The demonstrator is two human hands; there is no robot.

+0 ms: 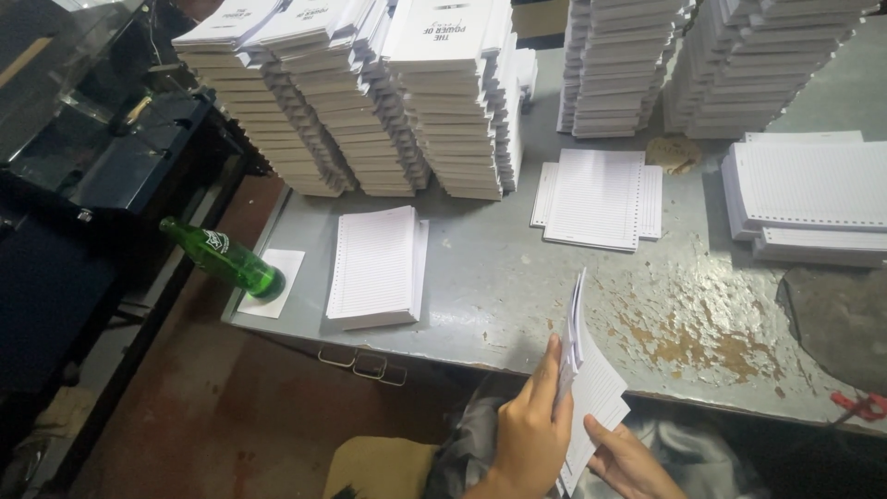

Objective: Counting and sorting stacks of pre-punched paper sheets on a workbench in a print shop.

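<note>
while both hands' fingers [552, 365] clasp lined sheets [591, 388], paper stacks [443, 102] crowd the worn grey table [499, 277] beside a green bottle [226, 259].

both hands, left hand [531, 430] and right hand [628, 457], hold a sheaf of pages [584, 388] at the table [480, 286] near edge. beyond it lies a paper pile [377, 266], a bottle [224, 257] to its left, tall stacks [370, 102] behind.

Two hands, left hand [531, 425] and right hand [628, 457], grip a sheaf of lined pages [587, 379] on edge at a worn grey table [499, 277] bearing paper stacks [377, 263] and a green bottle [222, 257].
</note>
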